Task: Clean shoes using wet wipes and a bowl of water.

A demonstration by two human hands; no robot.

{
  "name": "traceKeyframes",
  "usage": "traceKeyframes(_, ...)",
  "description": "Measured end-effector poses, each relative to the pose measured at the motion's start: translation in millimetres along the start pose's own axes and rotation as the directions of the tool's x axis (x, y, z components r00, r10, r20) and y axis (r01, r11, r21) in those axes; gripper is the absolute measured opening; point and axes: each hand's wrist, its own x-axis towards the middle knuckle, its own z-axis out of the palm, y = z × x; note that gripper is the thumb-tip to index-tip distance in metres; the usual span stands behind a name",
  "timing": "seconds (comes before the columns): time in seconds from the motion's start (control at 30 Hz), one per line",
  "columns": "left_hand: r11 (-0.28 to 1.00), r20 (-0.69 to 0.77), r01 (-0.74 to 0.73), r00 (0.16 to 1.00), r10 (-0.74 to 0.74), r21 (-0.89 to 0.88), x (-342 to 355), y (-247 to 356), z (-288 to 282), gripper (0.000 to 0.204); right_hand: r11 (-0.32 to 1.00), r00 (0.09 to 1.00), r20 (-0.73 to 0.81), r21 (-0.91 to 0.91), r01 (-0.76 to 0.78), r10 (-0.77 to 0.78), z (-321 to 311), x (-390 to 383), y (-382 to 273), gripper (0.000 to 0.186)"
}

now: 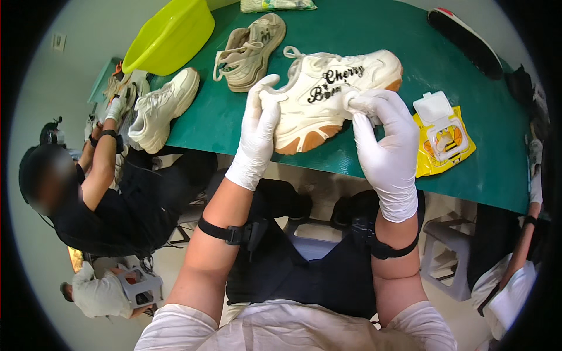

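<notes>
A white chunky sneaker (319,96) with tan sole patches and black lettering on its side is held up over the near edge of the green table, toe to the right. My gloved left hand (261,117) grips its heel end, thumb and fingers on either side of the collar. Against the lettered side, my gloved right hand (383,134) pinches a crumpled white wipe (353,100); the fingers partly hide it. To the right of that hand lies a yellow wipes packet (446,143) with its white lid flipped up.
On the green table (228,126) stand a dirty sneaker (249,52), a white sneaker (165,110) and a lime basin (170,38). A dark-soled shoe (465,42) lies far right. A gloved co-worker (111,193) sits at left; another's arm (527,225) shows at right.
</notes>
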Motion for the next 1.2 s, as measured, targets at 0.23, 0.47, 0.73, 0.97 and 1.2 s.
traceKeyframes(0.23, 0.996, 0.025, -0.054, 0.998, 0.052, 0.076, -3, -2, -7, 0.083, 0.995, 0.998, -0.058, -0.104, 0.004, -0.01, 20, -3, -8, 0.013)
traceKeyframes(0.47, 0.987, 0.097, -0.023, 0.995, 0.008, 0.16, -3, -1, -13, 0.076, 0.965, 0.999, -0.034, -0.261, -0.039, 0.031, 36, -4, -20, 0.015)
traceKeyframes(0.73, 0.962, -0.008, -0.039, 0.999, 0.042, 0.27, -4, 0, -10, 0.045, 0.972, 0.993, 0.119, -0.229, 0.046, -0.019, 40, -3, -33, 0.024)
traceKeyframes(0.97, 0.974, -0.043, -0.06, 0.997, 0.071, 0.219, -5, -2, -7, 0.039, 0.955, 0.975, 0.21, -0.266, 0.13, -0.074, 36, -3, -31, 0.023)
traceKeyframes(1.2, 0.902, 0.012, -0.258, 0.963, 0.271, 0.345, -3, -9, -9, 0.023, 0.935, 0.982, 0.152, -0.318, 0.158, -0.114, 42, 3, -32, 0.023)
